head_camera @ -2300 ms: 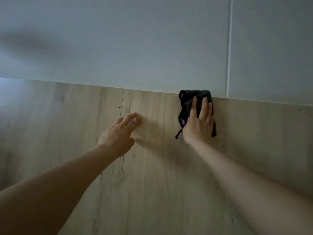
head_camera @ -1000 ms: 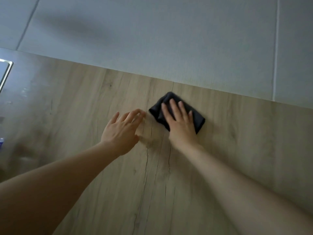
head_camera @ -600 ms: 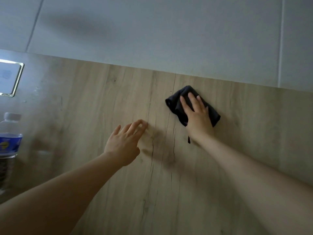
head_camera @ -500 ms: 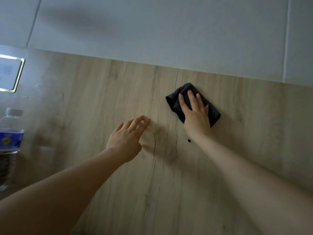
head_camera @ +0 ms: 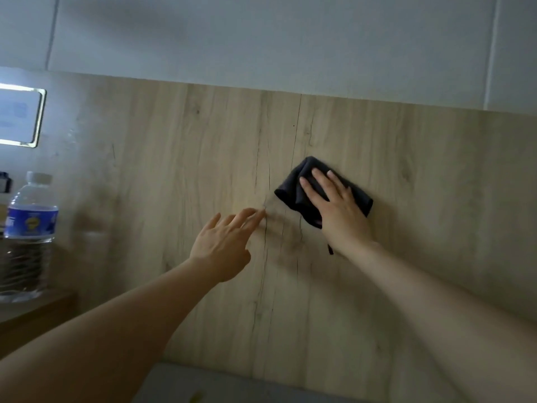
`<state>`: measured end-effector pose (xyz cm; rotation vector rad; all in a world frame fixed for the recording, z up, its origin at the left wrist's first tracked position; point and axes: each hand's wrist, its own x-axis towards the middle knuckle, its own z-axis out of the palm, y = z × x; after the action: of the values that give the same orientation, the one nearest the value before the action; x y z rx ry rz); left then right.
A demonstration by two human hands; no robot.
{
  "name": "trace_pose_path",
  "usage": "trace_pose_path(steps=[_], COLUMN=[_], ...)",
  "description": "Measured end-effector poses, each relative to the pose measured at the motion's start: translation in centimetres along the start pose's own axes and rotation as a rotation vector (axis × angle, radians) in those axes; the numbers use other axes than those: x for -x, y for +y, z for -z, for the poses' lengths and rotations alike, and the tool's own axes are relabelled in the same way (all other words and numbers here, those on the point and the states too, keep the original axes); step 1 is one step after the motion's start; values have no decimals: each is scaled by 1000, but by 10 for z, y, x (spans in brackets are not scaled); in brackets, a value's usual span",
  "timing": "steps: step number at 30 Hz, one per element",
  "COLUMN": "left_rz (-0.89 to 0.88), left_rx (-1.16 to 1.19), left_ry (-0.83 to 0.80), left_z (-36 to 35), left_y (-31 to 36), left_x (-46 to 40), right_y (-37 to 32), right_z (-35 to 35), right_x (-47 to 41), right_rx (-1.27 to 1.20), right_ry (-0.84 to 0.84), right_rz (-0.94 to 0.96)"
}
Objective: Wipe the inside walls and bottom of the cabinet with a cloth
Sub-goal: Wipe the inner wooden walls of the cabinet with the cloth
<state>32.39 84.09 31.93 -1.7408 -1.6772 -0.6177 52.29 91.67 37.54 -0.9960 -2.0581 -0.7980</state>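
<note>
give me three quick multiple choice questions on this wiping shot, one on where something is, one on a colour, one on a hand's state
1. Where does the water bottle stand?
A. at the left edge, on a ledge
B. right of the cloth
C. under the right hand

2. What colour is the cloth?
A. white
B. yellow
C. black

3. How is the right hand placed?
A. curled in an empty fist
B. flat, straight fingers pressing the cloth on the wooden panel
C. gripping the bottle

Key: 1 A, the bottle is far left of both hands. 2 C, the fabric is dark black against pale wood. 3 B, the fingers lie straight over the cloth.
</note>
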Motion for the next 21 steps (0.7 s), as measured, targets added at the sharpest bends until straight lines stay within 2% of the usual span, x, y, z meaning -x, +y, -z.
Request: trace_pose_path(steps=[3,8,11,13,17,19,21], left_rz=[-35,-67,-89,-106,-107,-94,-93], left_rx=[-1,37,44,55,69,60,33], left_ry=[15,-33,-96,-111,-102,-102,-137], left_z=[-8,-17,-23,-28,-40,-47,-52], left_y=[0,4,14,18,27,28,26], left_x=[4,24,38,41,44,46,51], right_y=[-10,-21,-13,0,30,25,12], right_z=[-19,-59,-50,-36,-27,-43,-70], right_x=[18,91,92,78,61,72,99], right_rx=[-23,-27,-6,34,32,56,100], right_ry=[-6,-267,-309,-255,-51,33,76], right_rz=[22,296,355,321,98,102,212])
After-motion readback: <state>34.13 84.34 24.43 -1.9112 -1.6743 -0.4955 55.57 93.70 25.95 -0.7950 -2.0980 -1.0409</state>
